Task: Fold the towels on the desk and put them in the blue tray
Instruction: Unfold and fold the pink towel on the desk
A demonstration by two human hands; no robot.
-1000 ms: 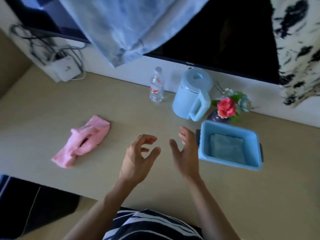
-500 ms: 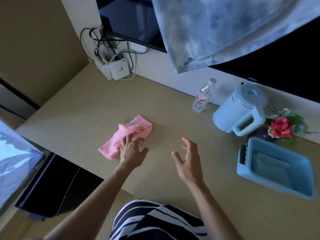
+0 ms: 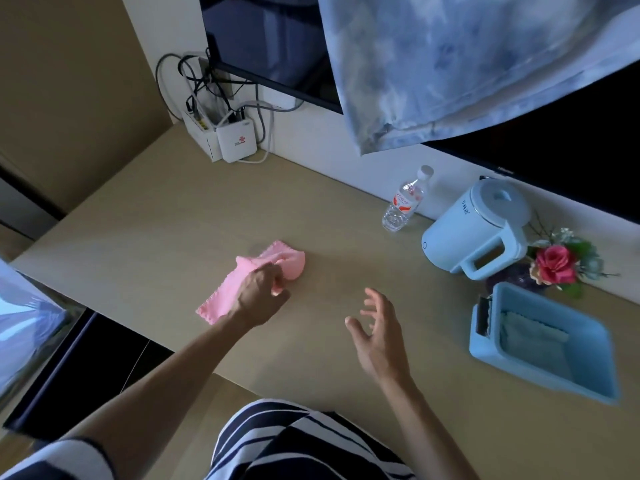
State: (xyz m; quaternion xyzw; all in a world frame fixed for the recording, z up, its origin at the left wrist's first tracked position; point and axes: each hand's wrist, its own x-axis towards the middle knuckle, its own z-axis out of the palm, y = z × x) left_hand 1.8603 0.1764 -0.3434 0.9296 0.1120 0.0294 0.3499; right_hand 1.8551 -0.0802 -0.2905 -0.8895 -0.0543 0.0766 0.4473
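A crumpled pink towel (image 3: 292, 262) lies on the beige desk (image 3: 173, 230), left of centre. My left hand (image 3: 260, 293) rests on its middle with the fingers closed around a bunch of the cloth. To the right, my right hand (image 3: 379, 336) hovers over bare desk with fingers spread and nothing in it. The blue tray (image 3: 585, 377) sits at the right edge of the desk. A folded grey-green towel (image 3: 530, 341) lies flat inside it.
Along the back wall stand a plastic water bottle (image 3: 403, 204), a light-blue kettle (image 3: 479, 230) and a vase of flowers (image 3: 554, 266) right behind the tray. A white router with cables (image 3: 237, 142) sits at the back left. A blue cloth (image 3: 450, 64) hangs over the screen above.
My left hand has gone left to the pink towel and closed on it. The view has swung left, so the tray now sits at the right. My right hand stays open.
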